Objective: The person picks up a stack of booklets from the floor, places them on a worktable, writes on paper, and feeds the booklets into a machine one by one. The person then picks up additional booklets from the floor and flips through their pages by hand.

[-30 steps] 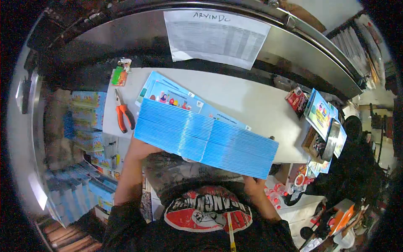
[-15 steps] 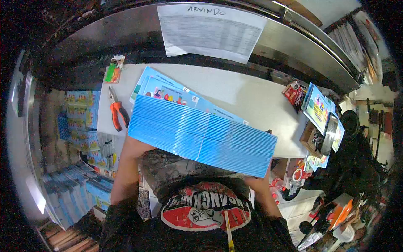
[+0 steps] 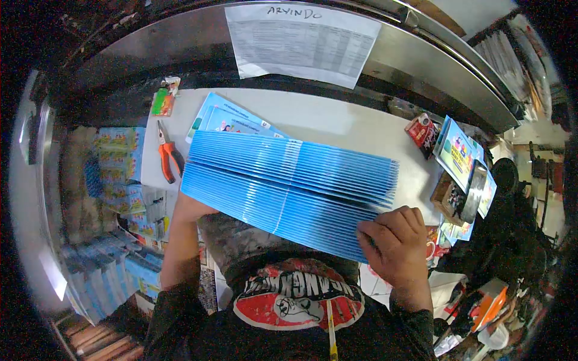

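Note:
A thick stack of blue booklets [image 3: 283, 192] is tilted in front of me, its many edges facing up toward me. Near the right end a dark gap splits the stack into an upper and a lower part. My left hand [image 3: 195, 206] grips the left end from below, most of its fingers hidden behind the booklets. At the lower right corner, my right hand [image 3: 396, 240] has its fingers bent and pressed against the booklet edges. Behind the stack, a few more blue printed booklets [image 3: 227, 117] lie on the white tabletop [image 3: 337, 120].
Orange-handled pliers [image 3: 168, 155] and a small packet with green on it [image 3: 164, 99] lie at the left of the table. On the right are a red packet [image 3: 423, 133] and a wooden box [image 3: 448, 195] beside printed booklets. More booklet stacks [image 3: 99, 277] stand lower left.
My right hand has come up from beneath the stack to its right corner. The booklets have parted at the right, opening a gap, and the upper part has shifted.

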A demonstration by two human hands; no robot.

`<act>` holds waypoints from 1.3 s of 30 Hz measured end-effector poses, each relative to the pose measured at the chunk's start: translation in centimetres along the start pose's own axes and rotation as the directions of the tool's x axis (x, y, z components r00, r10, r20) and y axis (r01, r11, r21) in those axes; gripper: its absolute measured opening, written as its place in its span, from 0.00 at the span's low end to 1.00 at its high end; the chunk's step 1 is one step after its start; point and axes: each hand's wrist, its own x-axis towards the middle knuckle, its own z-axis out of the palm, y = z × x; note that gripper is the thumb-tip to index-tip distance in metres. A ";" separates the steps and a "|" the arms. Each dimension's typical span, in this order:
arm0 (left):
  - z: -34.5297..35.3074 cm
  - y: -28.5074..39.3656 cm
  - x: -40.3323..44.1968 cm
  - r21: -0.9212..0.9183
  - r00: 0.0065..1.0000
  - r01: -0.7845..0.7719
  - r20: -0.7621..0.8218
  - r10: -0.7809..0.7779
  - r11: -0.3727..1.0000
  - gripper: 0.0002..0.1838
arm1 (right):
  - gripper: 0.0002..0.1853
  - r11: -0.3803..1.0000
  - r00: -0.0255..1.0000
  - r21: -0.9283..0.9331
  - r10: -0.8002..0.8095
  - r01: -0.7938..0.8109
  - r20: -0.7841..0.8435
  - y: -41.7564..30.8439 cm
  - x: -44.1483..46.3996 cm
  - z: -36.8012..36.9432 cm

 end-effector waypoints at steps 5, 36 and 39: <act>-0.2 -0.2 -0.4 0.015 1.000 0.009 0.000 -0.009 1.000 0.60 | 0.10 1.000 0.999 0.003 0.024 -0.024 0.024 -0.3 0.5 0.3; 0.0 -0.2 0.5 0.025 0.999 -0.032 0.005 0.032 0.999 0.57 | 0.10 0.996 0.995 -0.089 0.041 -0.033 0.089 -1.4 1.0 0.0; -0.2 -0.6 -0.1 0.047 1.000 -0.020 -0.005 0.020 0.999 0.56 | 0.08 0.989 0.986 -0.109 0.115 -0.101 0.123 -1.3 1.0 0.1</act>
